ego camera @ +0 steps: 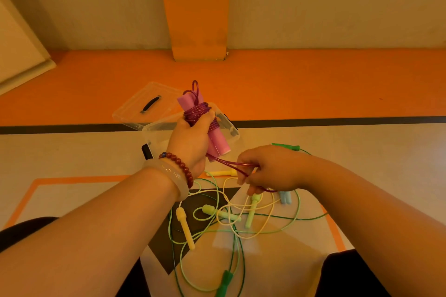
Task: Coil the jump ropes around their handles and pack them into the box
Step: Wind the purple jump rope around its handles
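Note:
My left hand (190,144) grips a pair of pink handles (218,142) held upright, with purple rope (196,112) coiled several times around them. A loose end of that purple rope runs down to my right hand (268,167), which pinches it between curled fingers. Behind the handles stands the clear plastic box (231,132), partly hidden by my left hand. On the floor below lie tangled ropes: a yellow handle (185,228), light green handles (218,212), a dark green handle (225,281) and a pale blue handle (284,196).
The clear box lid (147,108) with a dark handle lies on the floor to the left of the box. A second dark green handle (286,146) lies past my right wrist. An orange pillar (198,31) rises at the back wall. My dark-clothed knees frame the bottom corners.

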